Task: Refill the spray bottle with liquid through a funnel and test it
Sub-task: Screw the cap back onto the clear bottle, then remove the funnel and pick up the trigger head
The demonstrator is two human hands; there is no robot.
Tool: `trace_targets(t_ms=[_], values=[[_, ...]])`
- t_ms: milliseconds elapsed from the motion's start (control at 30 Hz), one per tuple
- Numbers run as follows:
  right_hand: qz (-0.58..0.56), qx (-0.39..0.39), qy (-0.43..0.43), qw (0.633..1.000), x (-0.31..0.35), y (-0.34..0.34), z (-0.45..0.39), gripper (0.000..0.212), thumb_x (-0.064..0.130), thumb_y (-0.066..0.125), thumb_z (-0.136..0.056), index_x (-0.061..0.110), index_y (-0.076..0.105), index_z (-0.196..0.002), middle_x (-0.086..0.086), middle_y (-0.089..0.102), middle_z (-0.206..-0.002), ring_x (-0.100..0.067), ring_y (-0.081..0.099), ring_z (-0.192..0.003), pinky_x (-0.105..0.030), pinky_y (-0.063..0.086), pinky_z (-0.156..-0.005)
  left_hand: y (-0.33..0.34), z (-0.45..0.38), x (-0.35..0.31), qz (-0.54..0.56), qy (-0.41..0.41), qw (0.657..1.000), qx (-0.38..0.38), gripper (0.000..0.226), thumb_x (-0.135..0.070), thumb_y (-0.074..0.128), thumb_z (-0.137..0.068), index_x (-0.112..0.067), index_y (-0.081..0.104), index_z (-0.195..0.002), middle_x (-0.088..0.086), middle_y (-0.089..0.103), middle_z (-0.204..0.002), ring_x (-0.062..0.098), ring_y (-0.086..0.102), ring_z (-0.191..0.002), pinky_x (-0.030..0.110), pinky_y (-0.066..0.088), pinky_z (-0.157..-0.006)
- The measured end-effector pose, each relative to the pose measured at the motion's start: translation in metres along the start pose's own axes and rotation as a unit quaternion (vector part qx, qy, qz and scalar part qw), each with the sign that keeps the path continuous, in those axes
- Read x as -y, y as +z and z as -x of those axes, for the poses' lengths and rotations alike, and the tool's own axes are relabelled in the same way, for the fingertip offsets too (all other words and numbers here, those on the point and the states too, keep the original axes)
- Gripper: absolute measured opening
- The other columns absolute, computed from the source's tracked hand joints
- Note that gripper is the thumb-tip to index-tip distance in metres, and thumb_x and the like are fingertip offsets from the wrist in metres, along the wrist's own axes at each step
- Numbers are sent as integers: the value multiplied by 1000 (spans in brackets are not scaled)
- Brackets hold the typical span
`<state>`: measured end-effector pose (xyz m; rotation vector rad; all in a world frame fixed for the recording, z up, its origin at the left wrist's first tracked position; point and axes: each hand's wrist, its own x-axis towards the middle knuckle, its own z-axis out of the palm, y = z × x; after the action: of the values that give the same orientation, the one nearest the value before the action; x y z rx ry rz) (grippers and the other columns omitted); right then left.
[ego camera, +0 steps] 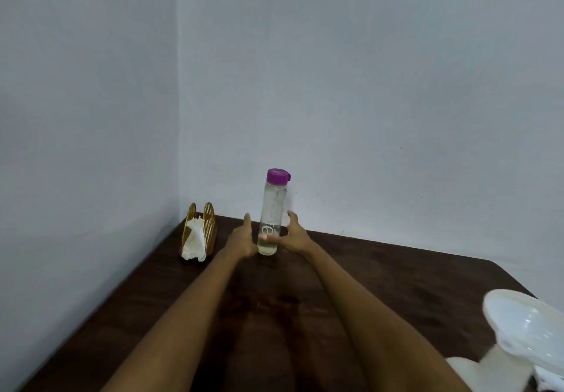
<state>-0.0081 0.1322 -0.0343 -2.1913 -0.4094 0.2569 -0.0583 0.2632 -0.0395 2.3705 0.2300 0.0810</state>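
A clear bottle (271,217) with a purple cap (278,175) stands upright at 12 o'clock on the dark tabletop (381,272), near the wall. The right hand (294,236) cups its lower part, thumb across the front. The left hand (242,237) hovers just beside it, fingers straight, holding nothing. At 10 o'clock sits a gold napkin holder (200,229); at 4 o'clock, a white funnel (526,327).
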Motion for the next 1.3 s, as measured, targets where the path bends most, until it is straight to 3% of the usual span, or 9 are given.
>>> trace_targets(t_ms=[133, 267, 433, 500, 667, 800, 867, 1133, 1300], values=[[-13, -41, -4, 999, 5, 1, 59, 88, 30, 69, -84, 5, 14, -148, -19, 33, -150, -33, 37, -136, -37, 35, -108, 7, 50, -16, 1, 24, 1000, -16, 74, -6, 60, -88, -1, 18, -148, 21, 43, -142, 34, 42, -132, 35, 35, -106], [2, -70, -17, 997, 26, 1, 103, 67, 27, 66, -87, 4, 32, -140, -18, 49, -138, -31, 49, -125, -37, 42, -102, 12, 88, -22, 7, 58, 998, -34, 52, 0, 59, -83, -5, 44, -133, 19, 57, -127, 33, 54, -117, 34, 43, -95], [49, -90, -66, 993, 59, -29, 172, 48, 20, 66, -85, 4, 49, -127, -17, 59, -125, -26, 58, -98, -40, 50, -93, 31, 152, -39, -16, 71, 997, -20, 60, -4, 64, -84, 3, 40, -138, 20, 59, -121, 33, 56, -115, 32, 43, -94], [95, -115, -92, 985, 68, -50, 195, 38, 22, 65, -86, 5, 57, -119, -16, 63, -119, -27, 61, -98, -38, 49, -90, 38, 171, -46, -14, 59, 998, -14, 66, -5, 65, -85, 3, 34, -142, 20, 56, -126, 32, 55, -117, 32, 41, -98], [297, -187, -130, 927, 65, -104, 268, 27, 28, 58, -88, 5, 66, -100, -11, 67, -107, -26, 62, -98, -28, 41, -76, 58, 217, -74, -11, 55, 998, -1, 65, -7, 64, -86, 1, 34, -143, 18, 57, -128, 29, 55, -118, 33, 43, -102], [496, -194, -95, 841, 36, -143, 316, 34, 33, 54, -91, 3, 60, -104, -13, 65, -104, -29, 62, -89, -31, 39, -72, 82, 244, -95, -7, 78, 997, 8, 62, -7, 64, -86, 0, 39, -142, 16, 60, -124, 27, 58, -114, 30, 44, -99], [537, -180, -63, 822, 18, -154, 332, 34, 33, 56, -90, 6, 59, -110, -10, 64, -107, -27, 62, -90, -31, 39, -72, 94, 255, -103, -9, 81, 996, 22, 60, -7, 62, -87, -1, 39, -142, 15, 59, -125, 26, 57, -115, 29, 45, -98], [460, -179, -81, 866, -5, -174, 356, 32, 20, 45, -96, 20, 59, -125, -8, 64, -120, -27, 61, -108, -32, 45, -82, 132, 270, -136, -14, 85, 995, 59, 58, -8, 63, -87, -4, 41, -141, 14, 57, -129, 23, 57, -117, 29, 47, -98], [282, -245, -86, 924, -22, -189, 362, 27, 31, 52, -93, 18, 67, -111, -7, 70, -107, -24, 62, -101, -28, 43, -77, 149, 266, -153, -2, 106, 992, 72, 62, -15, 63, -89, -4, 36, -143, 15, 52, -135, 25, 53, -121, 31, 45, -100]])
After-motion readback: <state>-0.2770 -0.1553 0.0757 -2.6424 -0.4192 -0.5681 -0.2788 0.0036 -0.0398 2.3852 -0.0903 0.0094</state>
